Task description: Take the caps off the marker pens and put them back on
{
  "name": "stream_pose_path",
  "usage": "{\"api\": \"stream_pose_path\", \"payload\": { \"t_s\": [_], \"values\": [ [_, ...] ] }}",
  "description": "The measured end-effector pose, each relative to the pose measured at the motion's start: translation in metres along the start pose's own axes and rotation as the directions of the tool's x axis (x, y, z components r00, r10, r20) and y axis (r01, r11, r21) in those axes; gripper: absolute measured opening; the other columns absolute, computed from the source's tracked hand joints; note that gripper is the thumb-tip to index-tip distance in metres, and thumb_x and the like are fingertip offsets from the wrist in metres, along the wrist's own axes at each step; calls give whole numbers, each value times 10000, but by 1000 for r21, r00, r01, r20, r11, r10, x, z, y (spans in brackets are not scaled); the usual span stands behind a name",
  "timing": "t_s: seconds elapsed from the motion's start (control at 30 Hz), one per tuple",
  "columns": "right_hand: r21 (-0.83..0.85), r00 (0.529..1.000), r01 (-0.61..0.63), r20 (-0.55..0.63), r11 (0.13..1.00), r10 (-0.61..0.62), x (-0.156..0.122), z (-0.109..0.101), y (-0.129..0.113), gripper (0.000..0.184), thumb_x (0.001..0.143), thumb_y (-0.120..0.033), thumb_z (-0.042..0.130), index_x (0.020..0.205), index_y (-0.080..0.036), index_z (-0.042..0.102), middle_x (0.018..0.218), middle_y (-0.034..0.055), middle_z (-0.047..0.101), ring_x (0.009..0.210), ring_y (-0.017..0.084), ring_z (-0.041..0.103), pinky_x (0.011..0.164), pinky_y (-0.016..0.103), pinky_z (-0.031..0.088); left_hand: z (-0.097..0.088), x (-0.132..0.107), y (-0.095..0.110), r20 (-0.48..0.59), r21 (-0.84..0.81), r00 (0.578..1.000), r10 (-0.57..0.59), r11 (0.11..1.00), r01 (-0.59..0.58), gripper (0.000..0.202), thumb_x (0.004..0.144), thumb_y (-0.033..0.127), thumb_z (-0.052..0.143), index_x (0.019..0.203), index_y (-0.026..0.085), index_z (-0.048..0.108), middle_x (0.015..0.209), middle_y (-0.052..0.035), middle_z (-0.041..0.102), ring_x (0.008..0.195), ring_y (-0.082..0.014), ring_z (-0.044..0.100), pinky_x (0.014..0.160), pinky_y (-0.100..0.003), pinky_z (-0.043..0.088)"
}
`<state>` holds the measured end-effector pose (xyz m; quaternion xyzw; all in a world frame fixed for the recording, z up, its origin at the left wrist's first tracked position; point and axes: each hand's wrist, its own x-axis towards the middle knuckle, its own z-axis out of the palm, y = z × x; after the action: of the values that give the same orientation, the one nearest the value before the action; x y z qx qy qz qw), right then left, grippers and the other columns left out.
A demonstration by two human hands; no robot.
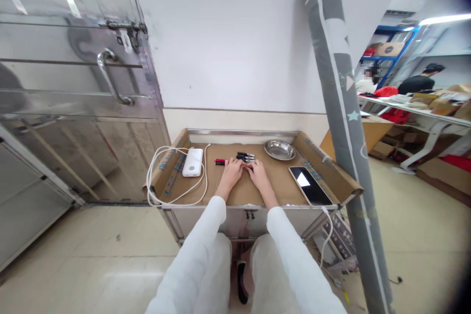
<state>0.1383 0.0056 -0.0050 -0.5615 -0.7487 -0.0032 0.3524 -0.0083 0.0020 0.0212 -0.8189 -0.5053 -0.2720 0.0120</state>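
Note:
Both hands rest close together on a cardboard-lined metal table point(257, 191). My left hand point(232, 170) lies palm down with its fingers curled beside a red pen point(220, 161). My right hand point(256, 172) is next to it, fingers bent toward several black pens point(245, 157) just beyond the fingertips. The hands nearly touch at the fingers. Whether either hand holds something small is hidden. White sleeves cover both forearms.
A white power bank point(193, 162) with a looped white cable point(158, 176) lies at the left, a steel dish point(280, 150) at the back right, a tablet point(310, 185) at the right. A rolled grey mat point(338, 83) leans beside the table. A steel cabinet point(73, 83) stands left. People sit far right.

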Motion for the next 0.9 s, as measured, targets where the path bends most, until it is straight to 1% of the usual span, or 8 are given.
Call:
{"api": "stream_pose_path", "payload": {
  "t_s": [0.13,0.2,0.33,0.47,0.57,0.73,0.83,0.9],
  "values": [
    [-1,999,-15,-30,1000,14,-1,-4,-4,161,875,-146,440,858,-163,599,928,83,560,879,195,524,841,321,427,2,1,0,-22,6,1000,-4,1000,5,361,891,157,400,1223,246,512,1325,-90,505,1239,-234,396,995,-447,316],
    [7,999,-18,-50,1000,18,-3,-7,-6,174,885,-142,416,882,-162,589,946,86,547,890,191,528,840,310,425,4,2,0,7,0,1000,-4,1000,4,398,900,173,383,1281,255,466,1388,-85,449,1311,-234,324,1030,-486,274],
    [-26,995,-39,-89,999,36,-4,-14,-11,200,913,-185,382,946,-168,578,983,95,537,902,190,531,831,300,427,1,1,1,45,-31,998,48,998,-47,346,921,228,387,1251,254,490,1294,-75,536,1276,-223,369,1026,-475,277],
    [-82,992,-52,-117,995,43,-4,-17,-16,211,925,-216,372,969,-172,574,988,89,539,914,192,534,845,306,426,-6,-4,3,56,-39,993,108,994,-106,226,893,337,492,1073,241,590,1091,-54,616,1098,-225,485,959,-411,338],
    [-88,989,-72,-135,994,59,-4,-19,-18,224,931,-238,370,977,-175,580,994,89,540,902,187,543,822,297,432,-8,-7,5,68,-30,992,106,994,-104,159,872,311,529,982,221,601,1039,-50,615,1037,-215,511,935,-384,346],
    [-92,981,-126,-162,988,110,-7,-23,-17,257,938,-273,367,988,-195,607,971,75,554,845,171,561,754,270,424,-8,-15,6,-19,-13,1000,-5,1000,5,133,891,256,477,962,196,573,999,-61,632,1017,-210,534,920,-362,343],
    [-121,983,-155,-121,980,141,-7,-23,-18,249,939,-289,387,1010,-210,612,956,62,590,785,157,573,697,251,402,-10,-21,4,-91,6,991,-100,995,101,151,913,247,435,986,179,549,997,-73,639,995,-212,553,889,-352,355],
    [-147,984,-168,-89,975,156,-7,-24,-19,240,939,-298,400,1019,-217,611,935,57,616,750,156,581,663,247,383,-13,-24,3,-97,13,989,-115,993,117,159,928,243,409,993,174,536,993,-74,643,976,-206,569,867,-344,363]
  ]
}}
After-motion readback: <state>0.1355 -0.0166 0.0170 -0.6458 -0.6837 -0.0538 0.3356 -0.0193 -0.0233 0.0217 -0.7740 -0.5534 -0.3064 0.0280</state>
